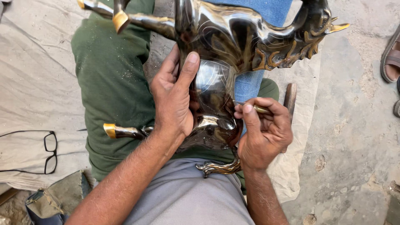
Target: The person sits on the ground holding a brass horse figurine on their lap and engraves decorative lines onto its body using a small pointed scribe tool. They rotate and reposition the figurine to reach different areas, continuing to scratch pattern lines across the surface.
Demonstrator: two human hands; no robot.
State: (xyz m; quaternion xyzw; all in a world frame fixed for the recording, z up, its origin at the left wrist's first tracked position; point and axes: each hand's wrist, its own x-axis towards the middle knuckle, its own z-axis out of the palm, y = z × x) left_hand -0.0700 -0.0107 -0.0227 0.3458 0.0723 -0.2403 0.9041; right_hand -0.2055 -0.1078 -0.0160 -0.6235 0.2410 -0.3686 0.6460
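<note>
Hands first: we are pressing our left hand (173, 98) flat on the dark metal horse figure (221, 54) lying across our lap, our right hand (264, 131) clamped around a thin engraving tool (256, 108), cutting lines; the next stroke probably needs steady pressure.

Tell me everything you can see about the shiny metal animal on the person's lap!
The metal animal statue looks like dark, polished metal with curved engraved lines. Its legs end in gold-coloured hooves, and a wavy golden mane shows at the upper right. It lies across the person's lap on green and blue cloth. The left hand presses flat on its body, while the right hand holds a thin pointed tool against it.
</note>
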